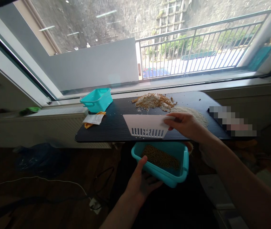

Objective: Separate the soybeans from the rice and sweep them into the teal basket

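Note:
My left hand (142, 181) grips a turquoise plastic basin (164, 173) from below, thumb over its near-left rim. Brown beans (160, 156) cover part of the basin's floor, just under the table's front edge. Between the fingers of my right hand (179, 122) is the right end of a white slotted scraper (145, 122), upright on the dark table (116, 127) near that edge. Through its slots a few white grains show. Behind it lies a mixed pile of beans and white grains (152, 101). White rice-like grains (192, 115) spread beyond my right hand, which partly hides them.
A second turquoise basin (99, 100) stands at the table's back left. In front of it lie a paper and a yellow cloth (93, 119). A blurred-out object (232, 122) is at the right edge. A radiator (54, 122), window and railing lie beyond; a white cable (61, 181) crosses the floor.

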A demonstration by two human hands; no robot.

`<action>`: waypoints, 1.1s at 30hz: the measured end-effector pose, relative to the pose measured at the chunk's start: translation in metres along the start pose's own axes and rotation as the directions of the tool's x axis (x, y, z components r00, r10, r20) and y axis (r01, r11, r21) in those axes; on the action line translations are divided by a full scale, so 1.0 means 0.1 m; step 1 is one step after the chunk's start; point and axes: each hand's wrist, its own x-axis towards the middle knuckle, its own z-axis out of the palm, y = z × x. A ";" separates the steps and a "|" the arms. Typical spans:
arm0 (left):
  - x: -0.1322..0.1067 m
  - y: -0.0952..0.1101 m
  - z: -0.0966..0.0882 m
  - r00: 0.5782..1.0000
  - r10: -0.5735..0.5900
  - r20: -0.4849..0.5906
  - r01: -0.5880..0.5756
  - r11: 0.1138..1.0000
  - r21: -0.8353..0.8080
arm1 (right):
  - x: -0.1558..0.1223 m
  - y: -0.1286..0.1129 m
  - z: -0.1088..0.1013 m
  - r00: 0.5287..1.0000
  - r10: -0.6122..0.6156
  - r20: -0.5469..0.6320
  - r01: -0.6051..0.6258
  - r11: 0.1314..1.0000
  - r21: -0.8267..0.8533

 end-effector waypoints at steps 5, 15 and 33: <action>0.01 -0.01 0.00 1.000 -0.007 -0.009 0.007 1.000 -0.005 | 0.07 -0.05 -0.03 1.000 0.012 -0.022 -0.012 1.000 0.008; -0.01 -0.01 0.00 1.000 -0.007 -0.016 0.007 1.000 -0.018 | 0.20 -0.08 0.08 0.998 0.036 0.060 -0.036 0.999 -0.009; 0.00 -0.03 0.04 0.999 -0.029 -0.015 0.029 1.000 -0.005 | -0.06 0.06 -0.48 0.951 -0.050 -0.305 -0.048 0.951 -0.306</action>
